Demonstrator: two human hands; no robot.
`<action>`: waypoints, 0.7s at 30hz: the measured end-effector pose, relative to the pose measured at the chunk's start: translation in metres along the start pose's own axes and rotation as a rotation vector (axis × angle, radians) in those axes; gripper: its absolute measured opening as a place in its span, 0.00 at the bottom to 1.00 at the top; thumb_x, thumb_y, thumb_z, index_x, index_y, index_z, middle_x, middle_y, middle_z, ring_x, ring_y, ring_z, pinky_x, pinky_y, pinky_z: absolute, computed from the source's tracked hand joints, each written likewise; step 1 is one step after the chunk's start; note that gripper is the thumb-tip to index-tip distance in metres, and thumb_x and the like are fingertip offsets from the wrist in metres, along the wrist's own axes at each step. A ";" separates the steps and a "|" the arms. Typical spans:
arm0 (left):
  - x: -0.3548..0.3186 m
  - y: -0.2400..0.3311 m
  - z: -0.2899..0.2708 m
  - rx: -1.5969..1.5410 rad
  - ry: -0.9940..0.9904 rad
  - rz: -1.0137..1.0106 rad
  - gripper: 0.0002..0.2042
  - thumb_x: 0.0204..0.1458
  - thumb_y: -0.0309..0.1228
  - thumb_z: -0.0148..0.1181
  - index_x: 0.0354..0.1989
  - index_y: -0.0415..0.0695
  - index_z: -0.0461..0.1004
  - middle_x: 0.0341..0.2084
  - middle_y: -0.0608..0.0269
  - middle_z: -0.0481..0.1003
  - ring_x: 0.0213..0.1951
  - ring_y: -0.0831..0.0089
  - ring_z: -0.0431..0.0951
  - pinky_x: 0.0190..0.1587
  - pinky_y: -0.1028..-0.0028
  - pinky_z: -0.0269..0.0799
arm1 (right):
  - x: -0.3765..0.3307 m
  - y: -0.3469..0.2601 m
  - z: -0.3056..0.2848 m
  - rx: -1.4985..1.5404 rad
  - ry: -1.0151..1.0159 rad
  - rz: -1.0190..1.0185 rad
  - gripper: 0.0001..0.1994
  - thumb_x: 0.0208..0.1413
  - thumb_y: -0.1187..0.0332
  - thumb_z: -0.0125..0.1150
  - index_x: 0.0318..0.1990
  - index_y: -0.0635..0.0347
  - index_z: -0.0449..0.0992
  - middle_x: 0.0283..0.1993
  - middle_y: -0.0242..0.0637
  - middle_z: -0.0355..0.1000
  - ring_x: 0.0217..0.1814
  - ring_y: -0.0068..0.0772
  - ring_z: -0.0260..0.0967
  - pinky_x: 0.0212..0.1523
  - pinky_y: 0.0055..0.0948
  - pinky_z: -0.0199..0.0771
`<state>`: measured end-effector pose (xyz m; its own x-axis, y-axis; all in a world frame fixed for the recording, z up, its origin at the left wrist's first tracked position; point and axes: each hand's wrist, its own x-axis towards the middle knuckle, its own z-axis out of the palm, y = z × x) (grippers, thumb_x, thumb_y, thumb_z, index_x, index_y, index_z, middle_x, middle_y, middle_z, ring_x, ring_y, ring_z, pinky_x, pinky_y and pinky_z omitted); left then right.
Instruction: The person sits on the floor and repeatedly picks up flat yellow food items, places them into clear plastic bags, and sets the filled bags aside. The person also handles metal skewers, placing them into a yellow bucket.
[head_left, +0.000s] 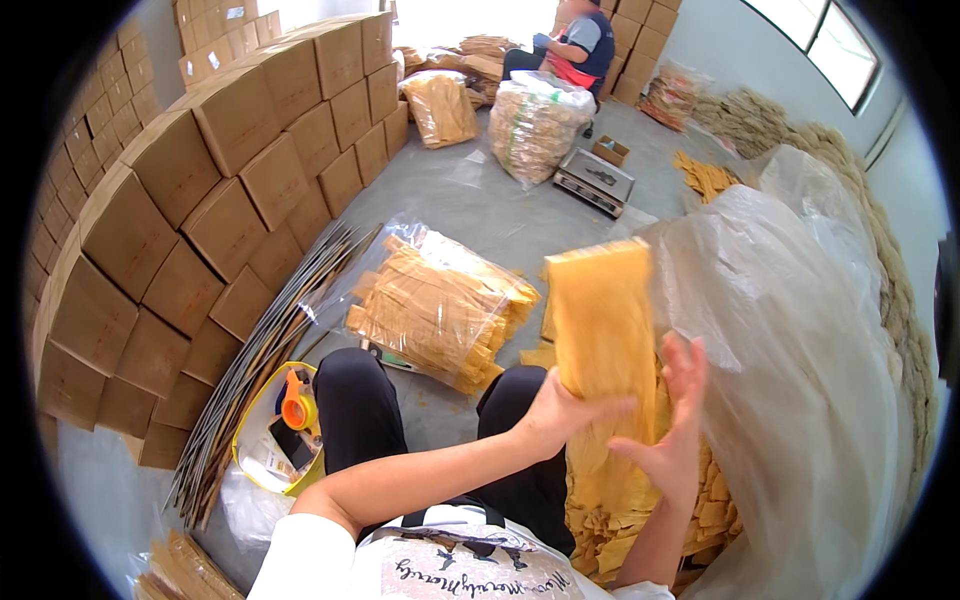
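Observation:
My left hand (pixel 562 408) grips the lower end of a thick, flat bundle of yellow dried sheets (pixel 602 310), which look like dried bean curd skin. The bundle stands nearly upright in front of me, slightly blurred. To its right, my right hand (pixel 668 440) is raised with spread fingers and holds nothing. Below both hands lies a heap of loose yellow sheets (pixel 710 495), partly hidden by my arms. Past my knees, a clear plastic bag (pixel 440 300) packed with similar yellow strips lies on the floor.
Stacked cartons (pixel 215 225) line the left, with long thin rods (pixel 270 350) beside them. A yellow-rimmed container (pixel 240 445) holds an orange tape dispenser (pixel 297 405) and a phone (pixel 290 440). Plastic sheeting (pixel 790 330) covers the right. Farther off are a scale (pixel 595 180), a full sack (pixel 535 135) and a seated person (pixel 590 50).

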<state>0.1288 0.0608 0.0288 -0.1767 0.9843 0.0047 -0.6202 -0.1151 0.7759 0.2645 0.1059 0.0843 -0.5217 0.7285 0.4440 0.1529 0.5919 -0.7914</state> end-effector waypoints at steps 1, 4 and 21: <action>0.004 0.003 -0.005 -0.196 0.068 -0.072 0.19 0.44 0.22 0.64 0.46 0.39 0.69 0.38 0.64 0.74 0.40 0.75 0.74 0.43 0.73 0.72 | -0.007 0.010 0.002 -0.008 -0.152 0.138 0.47 0.30 0.70 0.75 0.62 0.61 0.53 0.55 0.45 0.64 0.56 0.41 0.65 0.51 0.31 0.67; 0.012 -0.007 -0.011 -0.193 0.186 -0.165 0.18 0.45 0.23 0.64 0.46 0.38 0.69 0.39 0.64 0.74 0.41 0.74 0.74 0.43 0.72 0.72 | -0.027 0.042 0.010 0.056 -0.338 0.368 0.42 0.32 0.72 0.73 0.59 0.63 0.57 0.50 0.42 0.68 0.51 0.33 0.68 0.50 0.28 0.68; 0.102 -0.101 -0.264 1.732 0.387 -0.289 0.16 0.43 0.31 0.62 0.38 0.34 0.69 0.36 0.42 0.74 0.43 0.50 0.75 0.46 0.60 0.71 | 0.003 0.183 0.008 0.254 -0.486 0.571 0.35 0.36 0.75 0.71 0.56 0.67 0.61 0.48 0.36 0.69 0.49 0.27 0.66 0.51 0.26 0.65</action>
<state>-0.0280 0.1371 -0.2159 -0.5267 0.8325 -0.1720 0.7170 0.5438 0.4362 0.2843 0.2137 -0.0624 -0.7372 0.6291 -0.2463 0.3417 0.0326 -0.9392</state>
